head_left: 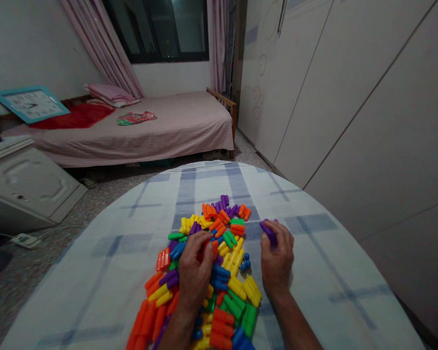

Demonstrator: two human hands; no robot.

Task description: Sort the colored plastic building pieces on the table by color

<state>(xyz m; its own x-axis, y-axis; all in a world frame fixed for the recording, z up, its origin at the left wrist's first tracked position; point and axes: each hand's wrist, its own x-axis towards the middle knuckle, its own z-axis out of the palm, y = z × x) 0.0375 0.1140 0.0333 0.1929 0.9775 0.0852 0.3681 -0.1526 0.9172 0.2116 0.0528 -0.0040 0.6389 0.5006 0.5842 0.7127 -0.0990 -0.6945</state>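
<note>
Where blocks (221,273) end, right hand (279,256), wide tablecloth (324,272)

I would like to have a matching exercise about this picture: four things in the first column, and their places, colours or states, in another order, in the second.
Column one
1. right hand
2. clock
3. left hand
4. tablecloth

Column two
A. over the pile of coloured pieces
B. white with blue bands
C. holding a purple piece
D. framed in turquoise

Right pairs: 1-C, 2-D, 3-A, 4-B
</note>
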